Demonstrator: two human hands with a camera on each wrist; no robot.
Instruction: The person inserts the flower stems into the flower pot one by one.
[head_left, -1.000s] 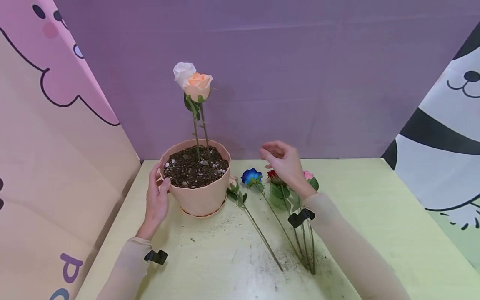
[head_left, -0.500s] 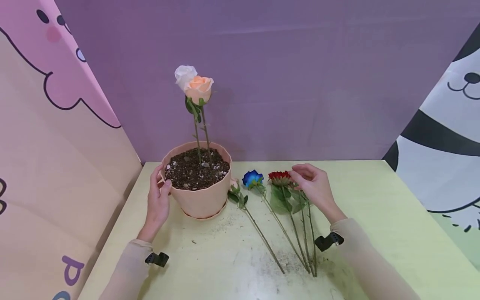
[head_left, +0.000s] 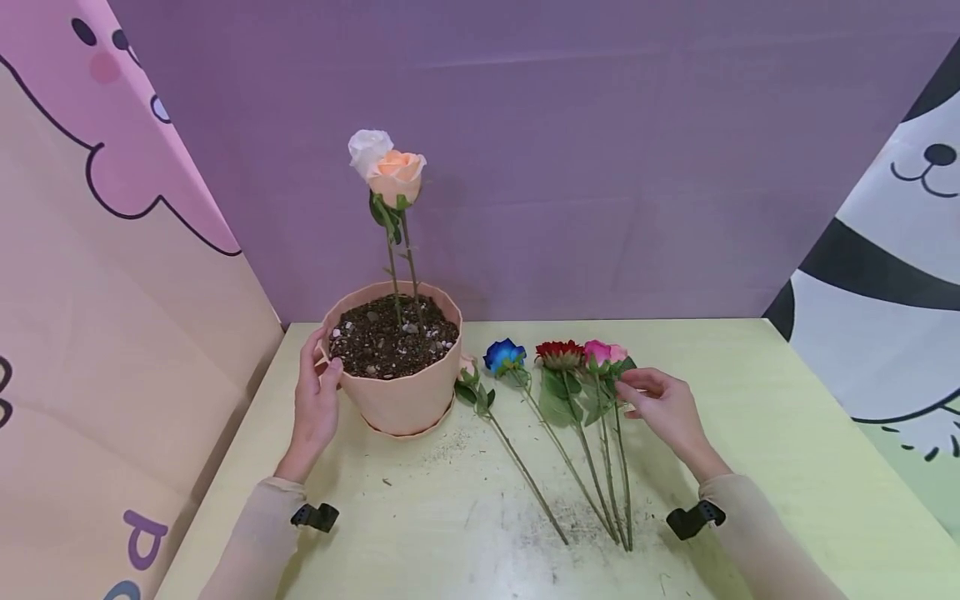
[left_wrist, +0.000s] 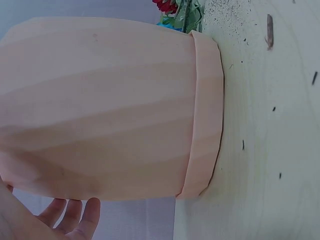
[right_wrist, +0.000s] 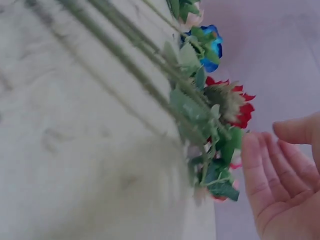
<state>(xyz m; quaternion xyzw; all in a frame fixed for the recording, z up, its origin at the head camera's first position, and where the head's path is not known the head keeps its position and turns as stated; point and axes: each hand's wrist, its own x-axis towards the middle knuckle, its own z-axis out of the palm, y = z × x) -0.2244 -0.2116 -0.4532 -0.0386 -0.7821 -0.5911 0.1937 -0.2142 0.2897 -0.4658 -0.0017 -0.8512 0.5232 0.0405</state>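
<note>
My left hand (head_left: pixel 317 408) holds the side of a pale pink flowerpot (head_left: pixel 397 404), thumb at the front near the rim and fingers along the left. A white rose (head_left: pixel 369 150) and a peach rose (head_left: pixel 397 177) stand upright in its dark soil (head_left: pixel 382 354). Beside the heads of two pink roses (head_left: pixel 600 353), my right hand (head_left: pixel 667 412) hovers with fingers loosely bent and nothing in its grasp. Left of these lie a red flower (head_left: pixel 560 355), a blue rose (head_left: pixel 505 357) and a pale pink rose (head_left: pixel 467 367), whose bloom is partly behind the pot.
The flowers' long stems (head_left: pixel 617 492) fan toward the table's front and gather close together there. Bits of soil are scattered over the pale table (head_left: pixel 450 533). A purple backdrop (head_left: pixel 600 167) rises directly behind the table, with printed panels at both sides.
My right hand has moved right and toward me, from above the red flower to beside the pink roses, uncovering the blooms. The left hand stays on the pot.
</note>
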